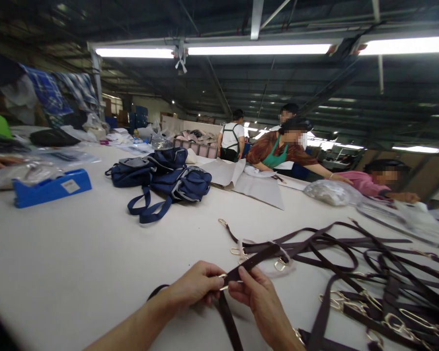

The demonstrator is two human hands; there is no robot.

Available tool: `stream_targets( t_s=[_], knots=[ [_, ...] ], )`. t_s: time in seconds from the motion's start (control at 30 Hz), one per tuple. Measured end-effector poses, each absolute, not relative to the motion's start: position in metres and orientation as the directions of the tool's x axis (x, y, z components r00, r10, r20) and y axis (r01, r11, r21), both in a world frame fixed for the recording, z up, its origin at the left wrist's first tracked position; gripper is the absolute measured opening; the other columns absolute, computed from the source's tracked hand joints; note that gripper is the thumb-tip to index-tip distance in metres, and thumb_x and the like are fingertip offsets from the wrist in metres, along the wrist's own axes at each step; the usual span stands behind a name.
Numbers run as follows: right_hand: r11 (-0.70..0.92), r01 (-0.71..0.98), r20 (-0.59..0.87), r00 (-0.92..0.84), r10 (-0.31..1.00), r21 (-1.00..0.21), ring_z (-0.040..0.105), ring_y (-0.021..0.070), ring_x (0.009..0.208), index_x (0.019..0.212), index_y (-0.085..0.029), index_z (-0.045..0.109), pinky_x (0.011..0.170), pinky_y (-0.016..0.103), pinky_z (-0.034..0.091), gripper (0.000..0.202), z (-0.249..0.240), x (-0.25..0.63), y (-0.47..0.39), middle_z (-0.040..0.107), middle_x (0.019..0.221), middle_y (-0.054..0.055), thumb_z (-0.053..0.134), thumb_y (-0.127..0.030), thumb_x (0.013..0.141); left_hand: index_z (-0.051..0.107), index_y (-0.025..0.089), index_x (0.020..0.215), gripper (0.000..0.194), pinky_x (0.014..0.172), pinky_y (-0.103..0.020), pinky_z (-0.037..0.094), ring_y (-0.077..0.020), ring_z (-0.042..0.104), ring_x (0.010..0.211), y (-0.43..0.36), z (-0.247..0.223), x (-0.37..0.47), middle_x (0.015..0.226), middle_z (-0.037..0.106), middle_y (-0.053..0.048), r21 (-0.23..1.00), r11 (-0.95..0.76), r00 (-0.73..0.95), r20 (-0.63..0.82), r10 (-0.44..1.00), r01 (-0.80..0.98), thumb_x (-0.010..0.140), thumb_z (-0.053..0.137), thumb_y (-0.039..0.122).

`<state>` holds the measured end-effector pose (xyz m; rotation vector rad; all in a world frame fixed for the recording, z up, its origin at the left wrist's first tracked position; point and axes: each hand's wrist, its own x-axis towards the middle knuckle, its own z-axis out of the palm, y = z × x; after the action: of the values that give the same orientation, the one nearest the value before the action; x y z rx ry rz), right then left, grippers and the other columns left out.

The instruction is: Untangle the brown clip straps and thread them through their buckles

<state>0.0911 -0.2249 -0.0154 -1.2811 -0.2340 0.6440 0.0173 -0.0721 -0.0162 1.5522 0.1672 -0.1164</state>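
Observation:
My left hand (199, 282) pinches a small gold metal buckle (224, 282) between thumb and fingers. Through or against that buckle runs a dark brown strap (254, 262); exactly how it is threaded cannot be made out. Thumb and fingers of my right hand (258, 297) are closed on the strap, just right of the buckle. One end of the strap points up and to the right, while another length hangs down between my wrists. Beside my right hand lies a tangled heap of similar brown straps (391, 287) with gold rings and clasps.
Navy blue bags (181, 183) lie farther back on the white table (95, 263). A blue tape dispenser (53, 187) stands at left, near another person's hand (3, 161). Grey sheets (256, 187) and a plastic-wrapped bundle (329, 192) lie across the table, where co-workers (278, 151) lean in.

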Motion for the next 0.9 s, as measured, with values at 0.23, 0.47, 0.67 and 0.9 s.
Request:
stream_targets(
  t_s=[0.23,0.47,0.67,0.9],
  knots=[
    [0.142,-0.371,-0.222,0.776,0.591,-0.918,0.072,0.0195,0.076,0.095,-0.017,0.059,0.062,0.025,0.059,0.053,-0.0212,0.0971,-0.2252,0.076,0.092,0.008,0.083,-0.052,0.064,0.067,0.012,0.107,0.047,0.043,-0.015,0.034,-0.0052,0.046,0.048,-0.0681,-0.0083,0.0149,0.061,0.058,0.001,0.963,0.144,0.97,-0.238,0.058,0.228,0.064,0.06,0.029],
    [0.09,-0.303,-0.19,0.775,0.602,-0.949,0.073,0.022,0.085,0.1,-0.017,0.06,0.064,0.025,0.059,0.055,-0.0164,0.0934,-0.2259,0.075,0.096,0.007,0.081,-0.055,0.066,0.067,0.01,0.085,0.035,0.038,-0.016,0.033,-0.0053,0.045,0.042,-0.0689,-0.0147,0.0183,0.057,0.058,0.001,0.956,0.147,0.96,-0.267,0.083,0.253,0.057,0.057,0.027],
    [0.13,-0.324,-0.187,0.78,0.597,-0.937,0.072,0.0224,0.088,0.097,-0.018,0.059,0.068,0.026,0.06,0.05,-0.0197,0.0934,-0.2259,0.075,0.095,0.005,0.081,-0.053,0.068,0.069,0.009,0.085,0.036,0.038,-0.016,0.032,-0.0049,0.044,0.041,-0.0686,-0.0163,0.0193,0.057,0.059,0.0,0.959,0.139,0.96,-0.262,0.102,0.247,0.057,0.055,0.025],
    [0.086,-0.253,-0.159,0.801,0.577,-0.963,0.072,0.0247,0.088,0.102,-0.016,0.062,0.07,0.03,0.061,0.061,-0.019,0.0895,-0.2241,0.075,0.1,0.008,0.081,-0.059,0.064,0.068,0.01,0.082,0.036,0.037,-0.016,0.032,-0.0059,0.044,0.041,-0.0681,-0.0125,0.0189,0.053,0.057,0.001,0.956,0.136,0.95,-0.278,0.143,0.259,0.052,0.054,0.026]
  ],
)
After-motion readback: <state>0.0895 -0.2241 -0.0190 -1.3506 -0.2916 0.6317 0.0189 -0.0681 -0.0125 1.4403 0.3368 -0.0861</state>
